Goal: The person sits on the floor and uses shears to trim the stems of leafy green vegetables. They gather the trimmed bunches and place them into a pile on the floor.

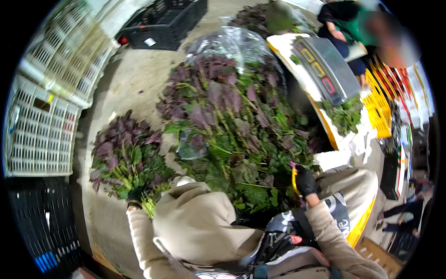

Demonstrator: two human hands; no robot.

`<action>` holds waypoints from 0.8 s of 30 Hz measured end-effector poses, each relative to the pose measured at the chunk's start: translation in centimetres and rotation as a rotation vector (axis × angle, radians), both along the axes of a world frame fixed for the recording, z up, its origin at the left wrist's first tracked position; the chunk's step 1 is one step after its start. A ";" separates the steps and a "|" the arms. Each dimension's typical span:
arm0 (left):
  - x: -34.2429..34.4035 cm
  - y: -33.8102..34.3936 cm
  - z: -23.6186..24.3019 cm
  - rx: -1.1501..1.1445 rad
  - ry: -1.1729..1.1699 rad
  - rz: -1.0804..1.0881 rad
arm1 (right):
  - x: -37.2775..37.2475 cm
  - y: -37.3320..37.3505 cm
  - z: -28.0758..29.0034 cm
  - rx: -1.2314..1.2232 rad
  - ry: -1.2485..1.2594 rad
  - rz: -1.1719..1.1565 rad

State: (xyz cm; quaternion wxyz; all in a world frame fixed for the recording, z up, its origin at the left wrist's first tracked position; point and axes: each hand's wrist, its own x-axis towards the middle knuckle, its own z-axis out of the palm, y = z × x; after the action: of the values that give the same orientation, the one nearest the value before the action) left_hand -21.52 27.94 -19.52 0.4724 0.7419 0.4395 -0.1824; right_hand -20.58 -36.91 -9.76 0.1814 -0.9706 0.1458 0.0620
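Observation:
My left hand [135, 200], in a black glove, is closed round the stems of a bunch of purple and green leafy greens [125, 153], beside my left knee. My right hand [305, 182], gloved in black too, grips a thin yellow item with pink at its upper end [294, 177]; what it is, I cannot make out. A big heap of the same leaves [223, 107] lies in front of me, with crumpled clear plastic [223, 39] at its far side.
White crates [42, 130] and dark crates [37, 218] line the left. A black crate [162, 23] stands behind. At right are a scale [316, 69] on foam boxes and yellow crates [378, 111]. A co-worker [344, 32] is at upper right; other people [404, 218] are at lower right.

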 end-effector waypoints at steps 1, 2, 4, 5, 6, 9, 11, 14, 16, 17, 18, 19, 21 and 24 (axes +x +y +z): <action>0.3 -0.6 0.1 -0.053 -0.002 0.010 | -0.4 -0.7 -0.1 -0.048 0.070 -0.062; -0.3 -0.4 0.9 -0.075 -0.002 0.025 | 0.1 -0.4 -0.4 -0.038 0.128 -0.079; -1.4 -0.1 1.5 -0.080 -0.009 -0.035 | -0.4 -2.0 -2.3 -0.085 0.153 -0.069; -1.7 0.4 2.5 -0.061 -0.016 -0.079 | -0.2 -1.5 -2.3 -0.092 0.194 -0.118; -2.1 1.1 3.8 -0.033 -0.027 -0.138 | 0.2 -1.0 -1.5 -0.066 0.263 -0.090; -1.7 4.2 9.1 0.123 -0.171 -0.471 | 2.5 1.7 -0.2 -0.037 0.111 0.122; 1.0 3.0 15.5 0.723 -0.227 -0.777 | 5.5 6.4 0.8 0.189 -0.313 0.245; 6.9 -11.9 28.5 0.248 -0.628 -0.462 | 9.3 12.8 1.5 0.401 -0.380 0.428; 10.2 -20.0 30.9 0.002 -0.806 -0.522 | 10.9 13.2 -1.2 0.184 -0.240 0.356; 11.3 -21.9 31.2 0.156 -0.729 -0.570 | 11.9 13.5 -2.5 0.119 -0.210 0.333; 11.5 -26.2 31.9 0.073 -0.836 -0.566 | 12.3 12.7 -3.3 0.115 -0.214 0.317; 11.9 -28.4 32.1 0.026 -0.792 -0.596 | 12.7 12.2 -3.7 0.124 -0.222 0.314; 12.1 -30.3 30.3 -0.183 -0.821 -0.544 | 12.7 12.2 -3.2 0.188 -0.204 0.372; 11.7 -31.1 28.2 -0.182 -0.694 -0.586 | 11.3 10.5 -0.5 0.315 -0.004 0.535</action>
State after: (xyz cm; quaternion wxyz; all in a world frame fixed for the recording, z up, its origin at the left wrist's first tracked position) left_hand -9.80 -3.19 8.68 0.5832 0.8076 0.0093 -0.0869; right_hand -9.30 -26.37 -10.22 0.3072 -0.9346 -0.1266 0.1273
